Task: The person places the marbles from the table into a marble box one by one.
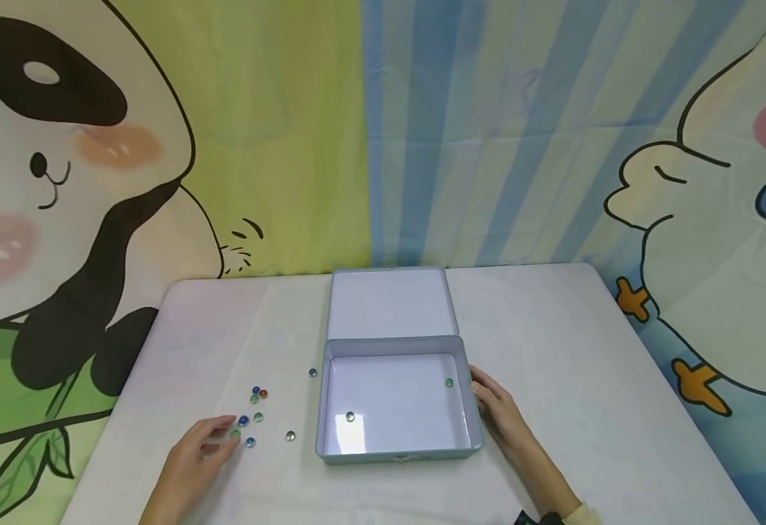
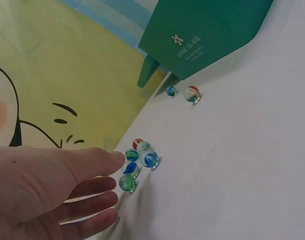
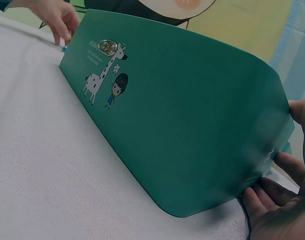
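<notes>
My left hand (image 1: 192, 463) hovers over the table with thumb and fingers apart, around a green marble (image 1: 235, 434); I see no pinch on it. Close by lie a blue marble (image 1: 244, 421), another blue marble (image 1: 250, 442) and several more, one of them red (image 1: 262, 394). My right hand (image 1: 501, 412) rests its fingers against the right side of a green tin box (image 3: 177, 110), thumb near the rim. The box stands with its lid (image 1: 389, 302) laid back. Inside are a green marble (image 1: 449, 382) and a clear marble (image 1: 350, 416).
Between the left hand and the box lies a clear marble (image 1: 290, 435); farther back, a blue marble (image 1: 313, 372) sits near the box's left side. A white cloth covers the table (image 1: 540, 328). Printed curtains (image 1: 488, 131) hang behind it.
</notes>
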Tool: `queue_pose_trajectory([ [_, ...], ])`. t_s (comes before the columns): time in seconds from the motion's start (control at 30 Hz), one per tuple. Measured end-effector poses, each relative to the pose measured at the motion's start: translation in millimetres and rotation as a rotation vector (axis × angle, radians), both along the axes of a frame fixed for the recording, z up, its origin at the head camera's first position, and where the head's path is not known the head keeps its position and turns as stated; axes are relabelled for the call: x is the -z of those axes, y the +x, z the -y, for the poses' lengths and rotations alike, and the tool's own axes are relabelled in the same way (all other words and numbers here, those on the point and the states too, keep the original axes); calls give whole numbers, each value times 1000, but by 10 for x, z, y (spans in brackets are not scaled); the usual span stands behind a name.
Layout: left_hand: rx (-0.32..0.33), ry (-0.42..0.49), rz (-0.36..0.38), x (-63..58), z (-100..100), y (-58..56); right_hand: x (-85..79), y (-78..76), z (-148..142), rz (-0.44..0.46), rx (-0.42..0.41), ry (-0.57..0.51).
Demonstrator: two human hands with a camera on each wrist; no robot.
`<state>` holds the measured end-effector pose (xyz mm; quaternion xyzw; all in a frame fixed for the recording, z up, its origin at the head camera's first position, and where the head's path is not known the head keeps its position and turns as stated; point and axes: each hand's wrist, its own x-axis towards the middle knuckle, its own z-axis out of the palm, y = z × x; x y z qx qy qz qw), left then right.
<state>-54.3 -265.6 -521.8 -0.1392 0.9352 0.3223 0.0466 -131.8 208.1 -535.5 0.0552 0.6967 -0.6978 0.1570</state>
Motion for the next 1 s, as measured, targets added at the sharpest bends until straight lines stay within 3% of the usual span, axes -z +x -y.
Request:
queue_pose_trajectory([
  [0.17, -20, -9, 65, 53, -11, 20, -4, -4, 11, 6, -3, 26],
  [0.4, -6, -51, -10, 126, -44, 28, -8, -4, 6, 6, -2, 18],
  [0.87, -20, -49, 11, 123, -46, 30, 14, -4, 24, 1, 24, -5],
  [1.0, -33, -65, -58, 121, -73, 40, 18, -1, 29, 4, 31, 0],
])
